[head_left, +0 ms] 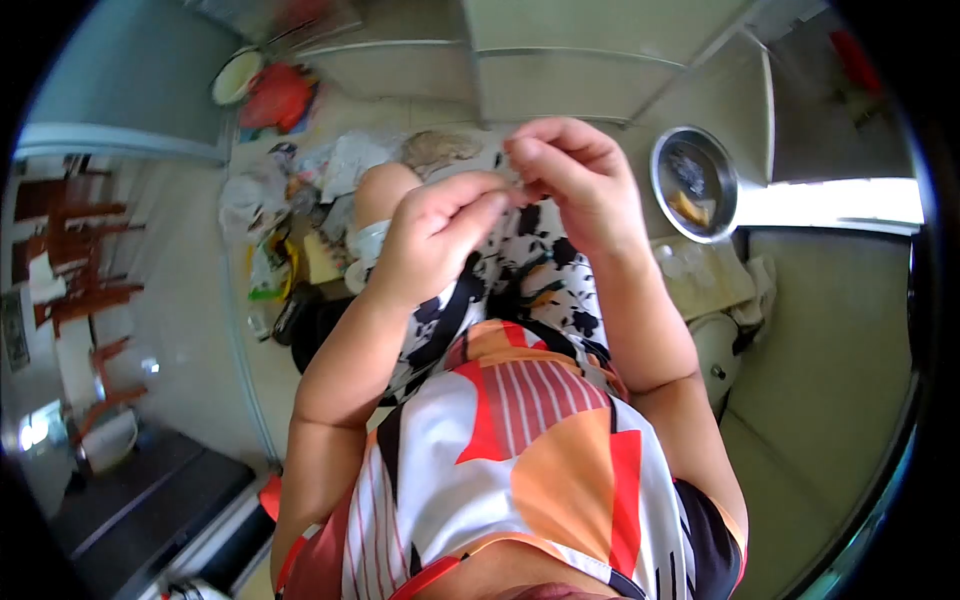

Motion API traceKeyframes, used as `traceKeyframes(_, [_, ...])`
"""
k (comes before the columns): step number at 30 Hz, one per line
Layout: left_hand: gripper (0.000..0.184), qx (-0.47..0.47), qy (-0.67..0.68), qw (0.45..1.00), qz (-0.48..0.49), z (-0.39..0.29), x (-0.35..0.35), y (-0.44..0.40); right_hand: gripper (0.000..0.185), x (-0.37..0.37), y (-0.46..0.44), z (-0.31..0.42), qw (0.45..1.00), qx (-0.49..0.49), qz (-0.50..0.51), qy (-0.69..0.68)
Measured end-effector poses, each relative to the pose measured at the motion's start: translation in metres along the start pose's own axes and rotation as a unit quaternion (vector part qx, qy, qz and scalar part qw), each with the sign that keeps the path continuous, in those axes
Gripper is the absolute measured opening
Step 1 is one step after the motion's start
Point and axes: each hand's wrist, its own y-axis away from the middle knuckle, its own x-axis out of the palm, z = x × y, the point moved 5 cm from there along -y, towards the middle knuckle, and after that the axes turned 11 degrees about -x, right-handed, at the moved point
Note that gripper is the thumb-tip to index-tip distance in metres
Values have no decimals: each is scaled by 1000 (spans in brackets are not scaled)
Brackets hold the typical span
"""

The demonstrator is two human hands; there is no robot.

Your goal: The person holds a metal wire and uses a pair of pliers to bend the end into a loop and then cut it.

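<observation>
Pinching at the fingertips with left hand [432,240] and right hand [590,190], nearly meeting, cannot tell on what, with metal basin [721,172] rightward, nearer right hand.

- A home, seemingly its kitchen
- Pale cabinet fronts [575,85] along the far side
- A metal basin [657,182] at far right
- Plastic bags [352,165] on the floor [395,112], far left
- Brown wooden chairs [95,300] at left

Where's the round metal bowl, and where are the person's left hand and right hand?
Metal bowl [656,184]: head view, on its left rim.
Left hand [433,240]: head view, on the back of the hand.
Right hand [594,190]: head view, on the hand near the thumb's base.
</observation>
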Motion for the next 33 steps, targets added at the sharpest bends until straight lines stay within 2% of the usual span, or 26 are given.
traceKeyframes(2, [15, 100, -137, 982, -88, -13, 7, 3, 14, -7, 2, 7, 995, -1, -20, 100])
traceKeyframes(4, [13, 62, -128, 986, -82, -4, 3, 5, 15, -7, 3, 11, 998, 17, 3, 61])
traceKeyframes(6, [13, 173, -251, 947, -105, -16, 7, 8, 14, -14, 4, 15, 997, 62, 20, 47])
traceKeyframes(8, [14, 186, -288, 934, -103, -19, 10, 8, 12, -18, 7, 14, 991, 94, 56, 79])
traceKeyframes(9, [14, 197, -305, 925, -113, -20, 12, 9, 10, -19, 8, 14, 992, 89, 49, 77])
traceKeyframes(11, [14, 225, -323, 913, -110, -21, 14, 7, 10, -17, 9, 18, 995, -35, 49, 82])
traceKeyframes(13, [15, 114, -181, 974, -70, -11, 15, 3, 10, -13, 12, 21, 985, -143, 43, 84])
traceKeyframes(14, [16, 57, -108, 991, -50, -5, 16, 2, 9, -13, 14, 29, 962, -204, 59, 169])
traceKeyframes(16, [19, 4, 25, 1000, 18, 5, 20, 0, 8, -8, 18, 43, 888, -318, 94, 319])
traceKeyframes(17, [21, -23, 90, 995, 46, 10, 21, 0, 5, -7, 20, 41, 905, -300, 81, 291])
traceKeyframes(18, [20, -21, 127, 991, 49, 11, 26, -1, 4, -7, 20, 31, 948, -255, 38, 187])
traceKeyframes(20, [17, -81, 256, 961, 67, 15, 31, -1, 4, -5, 20, 28, 962, -249, 14, 112])
traceKeyframes(22, [15, -96, 269, 958, 21, 18, 34, 0, 7, -6, 19, 17, 972, -221, -2, 78])
traceKeyframes(23, [15, -50, 177, 983, 22, 18, 25, -1, 8, -6, 13, 11, 973, -211, 21, 86])
traceKeyframes(25, [15, -27, 70, 996, -50, 17, -1, 0, 17, -3, 6, 4, 977, -178, 58, 105])
traceKeyframes(26, [15, -19, 17, 996, -84, 15, -11, 5, 22, -7, 6, -1, 972, -141, 54, 180])
traceKeyframes(27, [16, -38, 92, 987, -129, 10, -22, 11, 26, -7, 11, -1, 916, -152, 102, 356])
traceKeyframes(28, [16, -12, 112, 983, -144, 6, -38, 17, 29, -8, 16, -3, 826, -163, 149, 519])
traceKeyframes(29, [16, -11, 111, 983, -145, 1, -52, 23, 28, -6, 30, -20, 715, -130, 243, 643])
traceKeyframes(30, [16, -11, 109, 982, -151, -2, -62, 30, 26, -6, 51, -47, 616, -120, 344, 698])
traceKeyframes(31, [16, -30, 120, 981, -151, 1, -67, 34, 17, -9, 79, -71, 547, -87, 435, 709])
traceKeyframes(32, [17, -44, 127, 979, -153, 1, -75, 35, 14, -11, 104, -91, 465, -95, 497, 727])
traceKeyframes(33, [17, -58, 132, 977, -157, 0, -83, 37, 17, -8, 114, -95, 417, -69, 514, 747])
